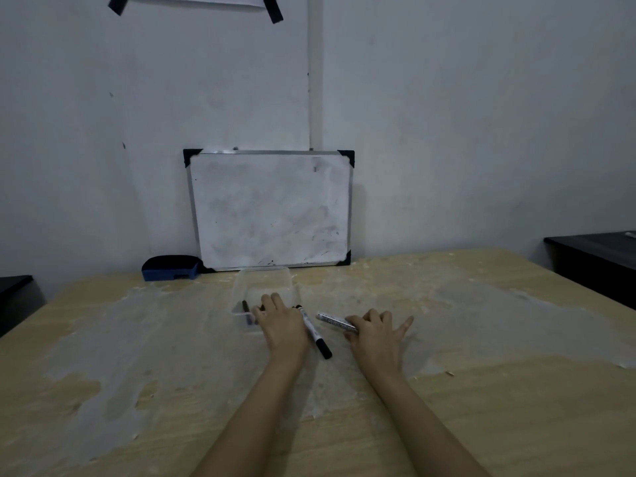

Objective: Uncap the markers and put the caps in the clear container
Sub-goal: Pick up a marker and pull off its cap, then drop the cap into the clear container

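Observation:
The clear container [265,270] stands on the table in front of the whiteboard, with a black cap [245,305] lying at its near left. My left hand [283,323] reaches over the container's near right corner. A small dark piece shows between its thumb and fingers, seemingly a black cap. Just right of that hand, a white marker [312,330] lies on the table with a black cap on its near end. My right hand [377,333] grips the end of a second white marker [334,321], which points left toward the container.
A whiteboard [272,208] leans on the wall behind the container. A blue eraser [170,268] sits to its left. The wooden table [481,373] has worn pale patches. Dark furniture stands at the far left [13,297] and far right [599,259] edges.

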Demonstrator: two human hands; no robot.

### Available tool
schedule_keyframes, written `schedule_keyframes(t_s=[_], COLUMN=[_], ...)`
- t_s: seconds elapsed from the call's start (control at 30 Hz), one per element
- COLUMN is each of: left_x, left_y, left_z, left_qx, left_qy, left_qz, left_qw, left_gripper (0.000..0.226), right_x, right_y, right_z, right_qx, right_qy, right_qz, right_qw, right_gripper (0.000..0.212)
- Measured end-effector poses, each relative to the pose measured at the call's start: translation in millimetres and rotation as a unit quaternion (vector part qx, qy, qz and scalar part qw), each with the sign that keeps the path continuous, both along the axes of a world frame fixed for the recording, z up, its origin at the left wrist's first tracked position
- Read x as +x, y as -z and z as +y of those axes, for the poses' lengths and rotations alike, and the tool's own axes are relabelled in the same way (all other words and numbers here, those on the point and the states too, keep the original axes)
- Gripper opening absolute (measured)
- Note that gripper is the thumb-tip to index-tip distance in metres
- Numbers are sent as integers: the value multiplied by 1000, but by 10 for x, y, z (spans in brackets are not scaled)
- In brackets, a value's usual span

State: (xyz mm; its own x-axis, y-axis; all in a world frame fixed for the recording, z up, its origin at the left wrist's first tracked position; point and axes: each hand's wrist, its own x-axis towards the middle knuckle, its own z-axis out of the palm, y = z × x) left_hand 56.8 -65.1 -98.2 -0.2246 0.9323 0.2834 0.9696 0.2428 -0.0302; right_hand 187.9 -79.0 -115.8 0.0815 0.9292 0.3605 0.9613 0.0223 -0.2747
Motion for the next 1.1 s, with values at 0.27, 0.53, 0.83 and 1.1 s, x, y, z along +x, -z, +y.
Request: schedule_keyframes(t_s=[0.27, 0.53, 0.83, 1.1], left_x=[-228, -335, -409, -271], left_y=[4, 118, 174, 125], left_z=[-212, -232, -215, -272], left_qx=[125, 152, 170, 160], left_qy=[38, 123, 139, 213], left_qz=[-74, -142, -157, -215], left_qw=[989, 971, 963, 939], left_gripper=[14, 8, 9, 24], right_x=[83, 107, 95, 56], right_y=[-10, 62, 89, 79], right_z=[14, 71, 130, 111], right_qx=[-10, 10, -43, 11], right_qy=[60, 15, -6, -67], right_qz=[146, 226, 182, 196], right_qw=[987, 974, 982, 978], right_gripper=[23, 17, 18, 19])
